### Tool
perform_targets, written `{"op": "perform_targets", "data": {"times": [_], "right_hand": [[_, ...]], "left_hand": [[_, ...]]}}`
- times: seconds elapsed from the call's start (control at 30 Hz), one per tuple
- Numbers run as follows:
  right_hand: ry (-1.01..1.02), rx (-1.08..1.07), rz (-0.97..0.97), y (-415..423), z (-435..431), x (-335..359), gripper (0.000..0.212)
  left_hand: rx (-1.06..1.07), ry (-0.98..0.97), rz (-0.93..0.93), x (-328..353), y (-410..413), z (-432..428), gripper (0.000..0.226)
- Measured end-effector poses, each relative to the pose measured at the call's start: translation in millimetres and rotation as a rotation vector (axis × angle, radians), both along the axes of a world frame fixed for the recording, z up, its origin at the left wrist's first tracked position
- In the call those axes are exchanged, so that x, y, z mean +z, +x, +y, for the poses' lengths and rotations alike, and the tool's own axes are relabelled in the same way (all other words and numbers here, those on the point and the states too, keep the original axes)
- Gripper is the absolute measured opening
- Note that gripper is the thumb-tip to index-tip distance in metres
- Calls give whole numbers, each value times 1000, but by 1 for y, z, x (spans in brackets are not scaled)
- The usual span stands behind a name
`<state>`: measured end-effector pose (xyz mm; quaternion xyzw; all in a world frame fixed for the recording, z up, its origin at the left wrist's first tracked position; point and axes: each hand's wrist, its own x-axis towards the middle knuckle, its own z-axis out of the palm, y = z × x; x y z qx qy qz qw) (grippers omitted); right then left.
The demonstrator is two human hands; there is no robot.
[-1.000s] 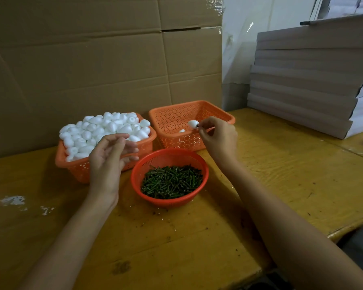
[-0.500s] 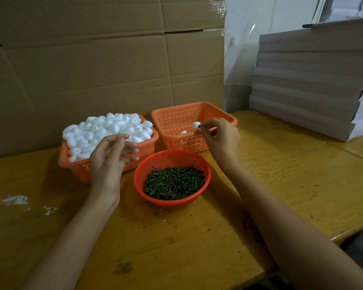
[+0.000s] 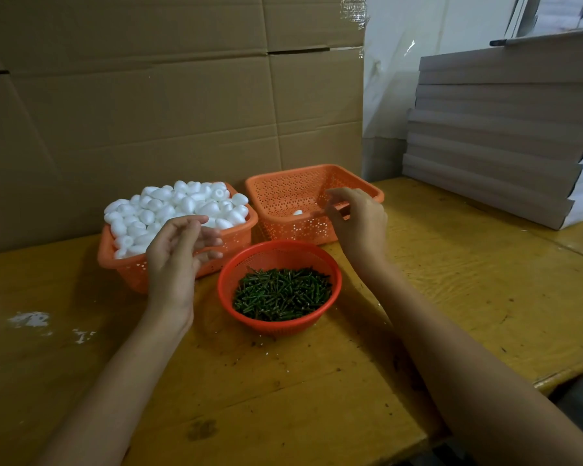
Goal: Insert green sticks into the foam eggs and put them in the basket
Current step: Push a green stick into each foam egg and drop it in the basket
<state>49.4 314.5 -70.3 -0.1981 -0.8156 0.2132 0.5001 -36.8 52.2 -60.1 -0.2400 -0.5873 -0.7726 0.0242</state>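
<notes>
Over the far basket [image 3: 276, 193]: right hand [image 3: 360, 223] loose, fingers apart, holding nothing; one foam egg [image 3: 297, 212] lies inside; left hand [image 3: 175, 260] slack, empty, by the heaped eggs [image 3: 179, 205]; green sticks [image 3: 281, 292] sit in red bowl [image 3: 221, 287]. Eggs likely feather-light, easily dented: pinch gently round the middle.

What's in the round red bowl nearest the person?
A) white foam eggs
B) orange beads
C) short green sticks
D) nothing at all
C: the round red bowl holds a heap of short green sticks, while the white foam eggs are piled in the left orange basket behind it.
</notes>
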Motion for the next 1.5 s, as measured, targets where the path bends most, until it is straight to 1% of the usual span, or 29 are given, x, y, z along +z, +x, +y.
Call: {"op": "perform_targets", "data": {"times": [0.07,0.13,0.2,0.23,0.27,0.3,0.4,0.5,0.57,0.67,0.93,1.13,1.37,1.5], "right_hand": [[11,12,39,2,-5,3,23],[22,67,93,4,-13,8,18],[52,165,122,7,-24,14,14],[71,218,116,9,-30,17,14],[94,267,98,11,-36,19,14],[120,309,72,13,-43,21,14],[201,392,-5,18,-59,23,13],[244,456,-62,21,-71,24,10],[258,475,-88,22,-74,24,10],[263,478,-94,23,-76,25,11],[261,475,-72,24,-77,26,10],[262,469,-80,23,-76,27,13],[260,463,-56,24,-75,27,12],[266,464,-53,24,-75,27,11]], "left_hand": [[77,-100,104,-2,-2,-2,15],[254,-326,335,-6,-8,-7,12],[519,-612,670,-10,-15,-15,22],[623,-716,811,-11,-19,-18,28],[695,-791,897,-11,-22,-21,33],[743,-850,930,-11,-24,-24,37],[802,-1017,868,-13,-32,-28,38],[761,-1168,805,-18,-35,-30,35],[752,-1223,800,-18,-35,-30,31],[751,-1273,782,-16,-32,-28,34],[719,-1288,677,-11,-30,-25,40],[722,-1253,694,-13,-31,-25,40],[673,-1198,729,-15,-34,-25,39],[658,-1163,748,-14,-35,-25,35]]}}
